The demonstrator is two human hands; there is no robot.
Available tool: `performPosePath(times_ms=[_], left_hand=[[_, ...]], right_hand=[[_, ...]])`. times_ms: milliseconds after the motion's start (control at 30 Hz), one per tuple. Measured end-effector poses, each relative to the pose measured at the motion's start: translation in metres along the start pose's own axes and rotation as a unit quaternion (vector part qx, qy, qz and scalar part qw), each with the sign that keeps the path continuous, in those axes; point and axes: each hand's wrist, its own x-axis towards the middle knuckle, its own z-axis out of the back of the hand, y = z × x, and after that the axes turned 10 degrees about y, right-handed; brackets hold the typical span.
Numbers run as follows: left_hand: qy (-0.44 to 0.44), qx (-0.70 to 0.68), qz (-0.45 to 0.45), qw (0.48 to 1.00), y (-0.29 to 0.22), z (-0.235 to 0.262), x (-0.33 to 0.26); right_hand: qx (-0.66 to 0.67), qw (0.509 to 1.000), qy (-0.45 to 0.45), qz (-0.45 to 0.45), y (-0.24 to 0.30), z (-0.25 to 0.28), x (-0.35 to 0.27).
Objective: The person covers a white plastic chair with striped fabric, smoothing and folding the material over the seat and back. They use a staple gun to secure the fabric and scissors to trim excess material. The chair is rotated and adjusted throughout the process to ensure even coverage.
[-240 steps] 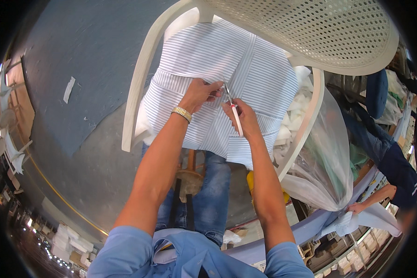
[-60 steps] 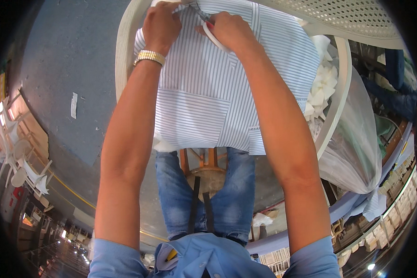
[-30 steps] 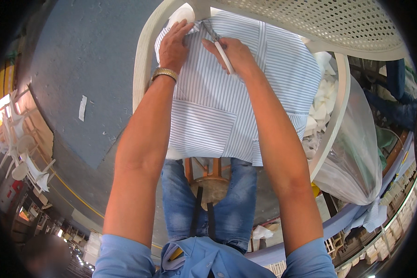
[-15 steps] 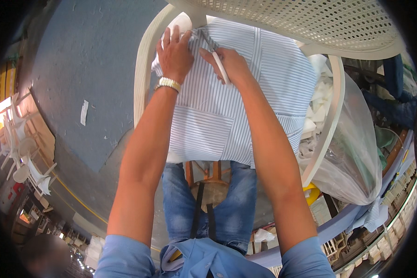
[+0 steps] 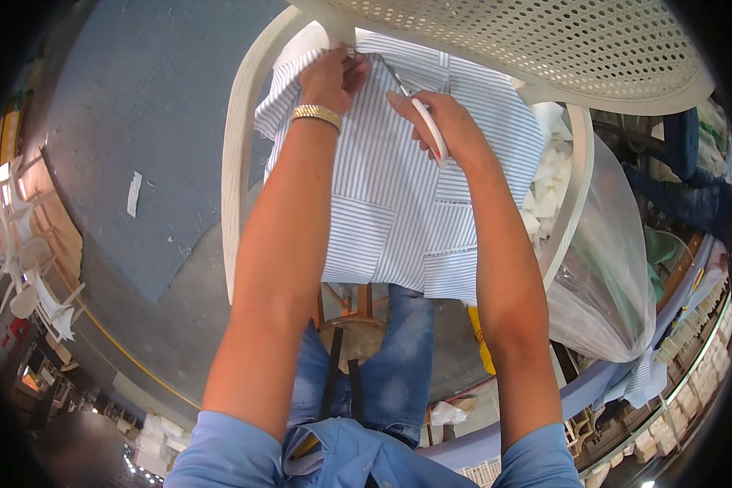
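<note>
Blue-and-white striped fabric (image 5: 398, 179), with seams and patch-like panels, lies over the seat of a white armchair (image 5: 234, 179). At the fabric's far edge, by the chair's back post, my left hand (image 5: 332, 80) has its fingers curled in and pinches the cloth. My right hand (image 5: 451, 122) is closed round the white handles of a pair of scissors (image 5: 429, 128). Their blades point away to the upper left, over the fabric and a short distance right of my left fingers. The fingertips of my left hand are partly hidden.
The chair's perforated backrest (image 5: 537, 45) rises at the far side. Right of the chair stands a clear plastic bag (image 5: 606, 276) with white pieces near it. A wooden stool (image 5: 358, 337) sits between my legs. White chairs (image 5: 37, 260) are stacked at the left.
The scissors have moved right and slightly nearer. My left hand has gone from spread on the cloth to pinching its far edge. The fabric has shifted and folded, its near right part drawn inward.
</note>
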Motion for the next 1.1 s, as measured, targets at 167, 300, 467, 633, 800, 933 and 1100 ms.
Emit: performPosePath(times_ms=[167, 300, 467, 633, 800, 933, 1100], left_hand=[[0.027, 0.028, 0.011, 0.999, -0.017, 0.004, 0.005], [0.054, 0.015, 0.007, 0.998, -0.022, 0.007, 0.007], [0.056, 0.021, -0.013, 0.998, -0.021, 0.01, 0.007], [0.076, 0.022, -0.02, 0.997, -0.023, 0.01, 0.01], [0.058, -0.012, -0.013, 0.998, -0.022, 0.014, 0.015], [0.054, 0.054, -0.02, 0.997, -0.019, 0.016, 0.013], [0.025, 0.13, -0.046, 0.99, -0.01, 0.014, 0.005]], right_hand=[[-0.057, 0.998, 0.002, 0.036, 0.004, -0.005, 0.007], [-0.104, 0.993, -0.016, 0.059, 0.011, -0.011, 0.023], [-0.174, 0.979, -0.074, 0.076, 0.02, -0.021, 0.041], [-0.214, 0.974, -0.072, 0.032, 0.029, -0.023, 0.048], [-0.223, 0.969, -0.093, 0.054, 0.038, -0.017, 0.043], [-0.233, 0.964, -0.103, 0.072, 0.037, -0.012, 0.039], [-0.234, 0.965, -0.093, 0.073, 0.036, -0.01, 0.045]])
